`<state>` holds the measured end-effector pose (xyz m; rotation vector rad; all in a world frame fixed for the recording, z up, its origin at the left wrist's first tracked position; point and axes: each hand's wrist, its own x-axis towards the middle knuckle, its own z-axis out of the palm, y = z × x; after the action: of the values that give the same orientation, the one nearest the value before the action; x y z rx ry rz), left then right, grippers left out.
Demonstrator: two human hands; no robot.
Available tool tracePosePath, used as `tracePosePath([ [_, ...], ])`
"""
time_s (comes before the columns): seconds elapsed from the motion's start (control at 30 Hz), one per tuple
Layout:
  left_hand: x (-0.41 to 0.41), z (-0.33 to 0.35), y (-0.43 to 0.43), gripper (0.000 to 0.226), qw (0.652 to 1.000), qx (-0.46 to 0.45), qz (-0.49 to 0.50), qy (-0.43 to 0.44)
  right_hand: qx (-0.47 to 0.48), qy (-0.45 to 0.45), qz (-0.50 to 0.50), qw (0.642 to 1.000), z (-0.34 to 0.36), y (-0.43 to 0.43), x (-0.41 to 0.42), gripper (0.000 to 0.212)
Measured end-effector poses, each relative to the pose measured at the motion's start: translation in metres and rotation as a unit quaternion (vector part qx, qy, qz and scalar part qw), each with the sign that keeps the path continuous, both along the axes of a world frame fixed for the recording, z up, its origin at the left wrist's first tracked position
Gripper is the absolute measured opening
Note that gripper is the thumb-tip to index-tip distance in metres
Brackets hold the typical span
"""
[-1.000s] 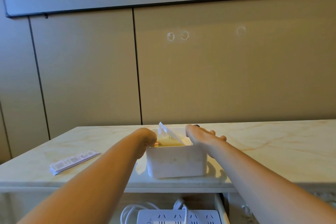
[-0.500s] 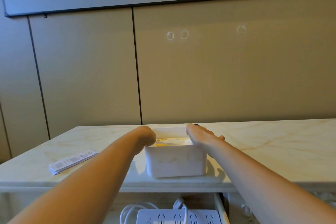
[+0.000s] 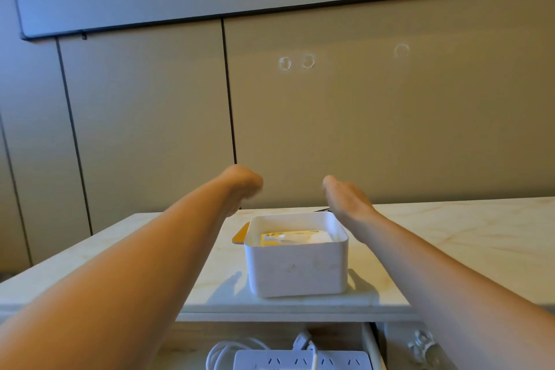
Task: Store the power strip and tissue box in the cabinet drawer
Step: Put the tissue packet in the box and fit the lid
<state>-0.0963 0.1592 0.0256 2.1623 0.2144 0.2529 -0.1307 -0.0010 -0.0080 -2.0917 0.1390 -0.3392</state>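
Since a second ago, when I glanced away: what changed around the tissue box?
Both hands lifted: the left hand and right hand rose off the tissue box and hover above it. The tissue that stuck up now lies inside. The box stays on the countertop, the power strip in the drawer.

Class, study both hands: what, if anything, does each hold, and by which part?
Nothing is held. The left hand and the right hand hover above the white tissue box, apart from it, with no object visible in either.
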Motion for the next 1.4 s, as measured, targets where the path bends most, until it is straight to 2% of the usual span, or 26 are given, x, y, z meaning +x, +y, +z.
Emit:
tracePosePath([
  [0.1,0.016,0.0,0.012,0.016,1.0,-0.019,0.004,-0.023,0.076,-0.032,-0.009,0.997,-0.001,-0.007,0.008,0.044],
  [0.17,0.026,-0.006,0.021,0.027,0.996,-0.081,0.005,-0.021,0.125,-0.033,-0.005,0.992,-0.006,-0.013,0.017,0.051],
  [0.27,0.044,-0.025,0.033,0.028,0.991,-0.128,0.022,-0.012,0.211,-0.01,0.001,0.977,-0.014,-0.019,0.031,0.069],
  [0.37,0.062,-0.043,0.038,0.025,0.986,-0.167,0.03,-0.005,0.261,0.004,0.032,0.965,-0.016,-0.023,0.039,0.07],
  [0.5,0.087,-0.056,0.041,0.026,0.98,-0.198,0.027,0.008,0.269,0.012,0.037,0.962,-0.016,-0.025,0.061,0.069],
  [0.6,0.105,-0.06,0.044,0.025,0.982,-0.187,0.029,0.013,0.274,0.018,0.031,0.961,-0.018,-0.028,0.08,0.07],
  [0.7,0.124,-0.069,0.049,0.039,0.987,-0.15,0.044,0.025,0.289,0.037,0.033,0.956,-0.023,-0.032,0.101,0.071],
  [0.87,0.141,-0.087,0.047,0.044,0.992,-0.101,0.044,0.058,0.304,0.124,0.043,0.943,-0.036,-0.041,0.135,0.088],
  [1.03,0.15,-0.094,0.04,0.059,0.992,-0.077,0.015,0.1,0.327,0.199,0.101,0.918,-0.046,-0.038,0.166,0.103],
  [1.13,0.157,-0.098,0.038,0.06,0.991,-0.073,0.007,0.109,0.315,0.247,0.127,0.908,-0.051,-0.035,0.18,0.104],
  [1.27,0.171,-0.104,0.042,0.064,0.989,-0.073,0.003,0.13,0.303,0.272,0.112,0.907,-0.053,-0.035,0.197,0.096],
  [1.33,0.179,-0.108,0.043,0.068,0.988,-0.07,0.002,0.139,0.25,0.319,0.137,0.904,-0.054,-0.036,0.198,0.103],
  [1.4,0.184,-0.108,0.044,0.072,0.986,-0.07,0.005,0.152,0.235,0.336,0.141,0.901,-0.057,-0.037,0.203,0.109],
])
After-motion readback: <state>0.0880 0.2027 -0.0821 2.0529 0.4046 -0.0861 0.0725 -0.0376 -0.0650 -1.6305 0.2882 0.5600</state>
